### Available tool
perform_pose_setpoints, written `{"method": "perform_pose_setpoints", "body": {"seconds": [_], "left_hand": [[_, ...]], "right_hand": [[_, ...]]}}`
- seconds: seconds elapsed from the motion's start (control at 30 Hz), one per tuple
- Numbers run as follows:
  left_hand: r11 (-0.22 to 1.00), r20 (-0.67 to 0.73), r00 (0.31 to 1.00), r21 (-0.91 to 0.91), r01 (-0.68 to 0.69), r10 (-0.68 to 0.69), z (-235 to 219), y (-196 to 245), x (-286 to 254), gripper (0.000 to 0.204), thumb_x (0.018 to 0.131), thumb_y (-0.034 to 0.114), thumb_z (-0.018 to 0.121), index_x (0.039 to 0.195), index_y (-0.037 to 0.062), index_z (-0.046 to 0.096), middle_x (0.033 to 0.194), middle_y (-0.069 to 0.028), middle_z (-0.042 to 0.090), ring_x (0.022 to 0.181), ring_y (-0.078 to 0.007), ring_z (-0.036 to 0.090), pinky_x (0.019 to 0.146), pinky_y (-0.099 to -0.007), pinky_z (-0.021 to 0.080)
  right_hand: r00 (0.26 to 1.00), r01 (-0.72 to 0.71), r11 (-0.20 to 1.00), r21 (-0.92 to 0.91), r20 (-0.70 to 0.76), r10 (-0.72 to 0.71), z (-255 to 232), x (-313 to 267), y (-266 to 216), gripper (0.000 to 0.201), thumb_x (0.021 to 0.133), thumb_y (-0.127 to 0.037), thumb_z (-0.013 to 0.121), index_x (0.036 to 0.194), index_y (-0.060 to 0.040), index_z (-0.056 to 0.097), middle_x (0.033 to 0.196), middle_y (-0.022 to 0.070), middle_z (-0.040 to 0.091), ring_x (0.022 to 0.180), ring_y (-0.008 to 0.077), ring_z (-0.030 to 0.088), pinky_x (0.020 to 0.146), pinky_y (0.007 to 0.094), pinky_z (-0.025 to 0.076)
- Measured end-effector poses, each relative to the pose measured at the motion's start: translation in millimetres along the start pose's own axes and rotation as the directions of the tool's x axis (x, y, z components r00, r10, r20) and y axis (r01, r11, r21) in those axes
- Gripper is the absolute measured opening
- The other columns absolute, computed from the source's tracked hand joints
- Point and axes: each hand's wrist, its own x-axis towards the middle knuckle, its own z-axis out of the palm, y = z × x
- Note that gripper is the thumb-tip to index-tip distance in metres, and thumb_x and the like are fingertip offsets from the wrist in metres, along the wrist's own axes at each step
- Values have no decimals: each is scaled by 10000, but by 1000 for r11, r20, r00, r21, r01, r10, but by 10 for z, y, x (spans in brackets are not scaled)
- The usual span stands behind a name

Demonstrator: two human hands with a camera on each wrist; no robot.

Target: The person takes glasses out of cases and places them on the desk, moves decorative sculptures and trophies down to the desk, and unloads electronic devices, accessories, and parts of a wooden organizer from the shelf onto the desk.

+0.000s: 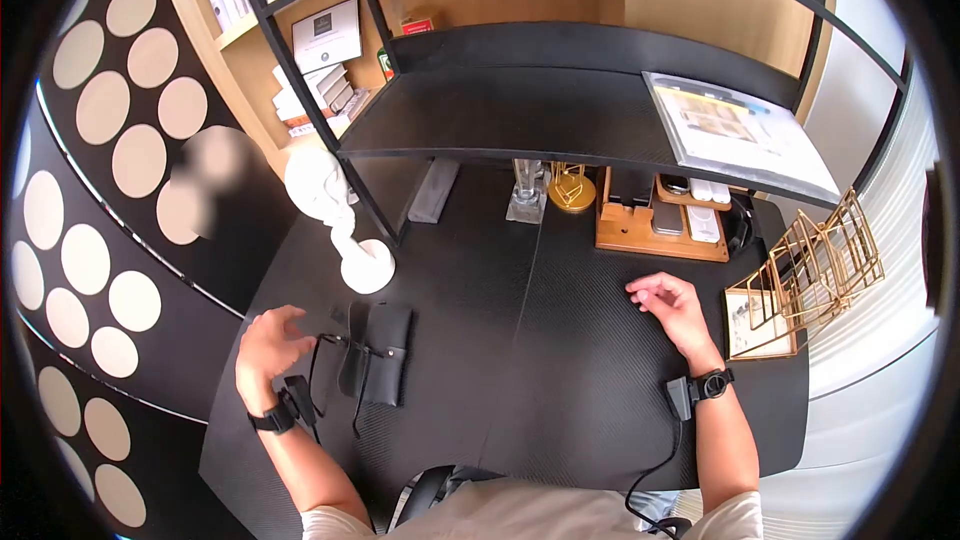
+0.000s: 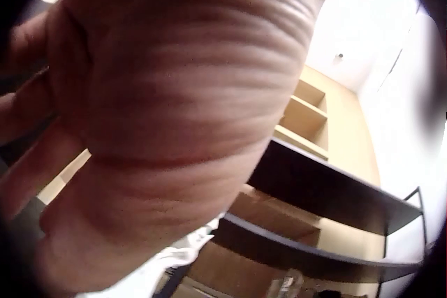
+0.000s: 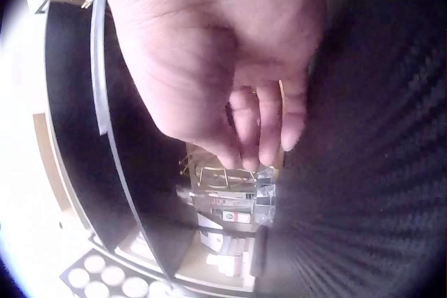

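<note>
holding nothing, the left hand is open beside unfolded, uncased glasses, the right hand loosely curled, handling seemingly unstarted.

- Desk top: black, matt, with a fine woven-looking texture.
- Spectacle case: dark, smooth, leather-like, with a soft sheen and a small shiny metal stud.
- Glasses: thin, dark frame, smooth.
- Statuette: white, smooth, plaster-like.
- Desk organiser: warm brown wood, smooth.
- Wire rack: gold-toned metal with a shine.
- Round stand: polished, gold-coloured metal.
- Clear ornament: transparent and glossy, perhaps glass, though too small to be sure.
- Sleeve: pale, soft, matt cloth.
- Document sleeve: clear, glossy plastic over printed paper.
- Bookcase: pale, smooth wood.
</note>
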Motion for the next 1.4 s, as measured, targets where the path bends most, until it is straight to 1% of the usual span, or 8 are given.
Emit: {"method": "perform_pose_setpoints", "body": {"seconds": [0.03, 0.17, 0.23, 0.4, 0.63, 1.07, 1.3, 1.4], "left_hand": [[974, -157, 961, 70, -218, 226, 2, 41, 9, 449, 794, 86, 829, 1210, -32, 705, 934, -165, 775, 725, -211, 743, 638, -357, 576], [918, 39, 919, -84, -389, 393, -37, 1109, 214, 409, 878, 168, 803, 1232, -7, 697, 942, -196, 766, 811, -274, 758, 743, -368, 582], [783, -42, 782, 12, -621, 621, 177, 1470, 549, 418, 904, 281, 773, 1199, -11, 718, 967, -222, 755, 897, -392, 744, 817, -451, 577], [889, 112, 956, 349, -295, 273, 679, 2492, 1736, 531, 932, 391, 724, 1214, -59, 699, 1264, -295, 682, 1228, -432, 641, 1067, -457, 527], [920, -14, 996, 384, -76, 88, 1449, 2072, 2503, 499, 952, 178, 651, 1426, 73, 534, 1404, -210, 629, 1330, -384, 584, 1084, -464, 490], [827, 147, 960, 488, -280, 238, 1500, 2178, 1309, 733, 764, 132, 807, 1405, 22, 468, 1424, -209, 486, 1374, -408, 483, 1072, -571, 467], [723, 175, 710, -22, -690, 682, 1246, 2420, 126, 787, 652, 4, 785, 1399, 119, 566, 1222, -169, 633, 1224, -394, 592, 1025, -487, 460], [605, 105, 602, -272, -748, 791, 1299, 2538, -71, 748, 648, 16, 805, 1368, 77, 615, 1282, -144, 662, 1200, -324, 633, 1026, -437, 483]], "right_hand": [[998, -61, 995, 76, -26, 63, -66, -2, 86, 143, 1007, -13, 654, 1123, -27, 735, 1065, 64, 760, 944, 126, 699, 812, 279, 569], [994, -84, 981, 173, -50, 94, -81, 20, 68, 143, 1010, -19, 646, 1126, -32, 729, 1009, 69, 767, 883, 109, 697, 767, 262, 563], [995, -99, 990, 98, -2, 100, -74, 20, 94, 138, 1007, -15, 644, 1116, -27, 728, 1001, 65, 766, 857, 103, 693, 743, 256, 561], [992, -126, 991, 49, -2, 126, -66, -29, 60, 133, 1005, -17, 645, 1108, -24, 730, 996, 56, 765, 878, 103, 698, 761, 256, 560], [995, -95, 995, 13, 8, 95, -40, -38, 73, 140, 1005, -13, 638, 1100, -32, 740, 977, 39, 771, 856, 87, 693, 757, 255, 560], [993, -115, 992, -44, 13, 115, -36, -3, 73, 133, 1018, -38, 642, 1110, -6, 733, 985, 49, 767, 864, 77, 690, 757, 242, 558], [988, -105, 980, -171, 92, 122, 69, -78, -138, 282, 921, -91, 780, 1197, -58, 733, 1103, 61, 760, 973, 146, 700, 868, 307, 571], [925, 347, 870, -350, 281, -256, 202, -152, -416, 683, 756, -180, 911, 1382, -107, 647, 1381, 129, 634, 1288, 303, 573, 1103, 421, 460]]}}
